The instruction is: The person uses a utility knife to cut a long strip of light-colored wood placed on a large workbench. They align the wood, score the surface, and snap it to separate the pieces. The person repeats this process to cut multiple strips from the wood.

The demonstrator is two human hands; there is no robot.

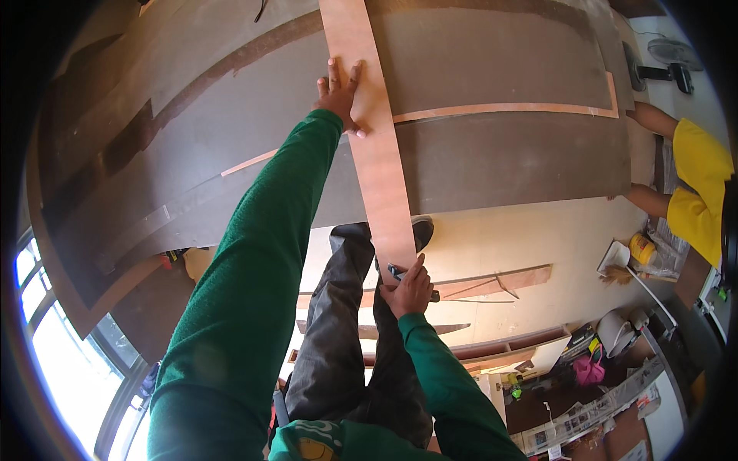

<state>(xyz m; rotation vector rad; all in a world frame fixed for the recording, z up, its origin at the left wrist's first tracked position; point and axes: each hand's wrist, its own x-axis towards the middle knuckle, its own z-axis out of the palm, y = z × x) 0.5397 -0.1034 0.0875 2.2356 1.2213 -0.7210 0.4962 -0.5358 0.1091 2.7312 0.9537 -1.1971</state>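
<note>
A long, pale reddish-brown wood strip [380, 165] lies across the large grey-brown sheet [477, 73], and its near end juts past the sheet's front edge toward my legs. My left hand [337, 104] lies on the strip's left edge with its fingers spread, pressing flat near the far part. At the strip's near end my right hand [411, 292] is closed around a small dark tool [397, 272] that looks like a utility knife. Most of that tool is hidden by my fingers. Its front end touches or nearly touches the strip.
A narrow wood piece [507, 109] lies on the sheet. On the right, another person in a yellow sleeve [699, 161] has hands at the sheet's edge. Below lie wood offcuts [500, 280], a broom [617, 274] and a yellow container [642, 247]. A window [73, 361] stands left.
</note>
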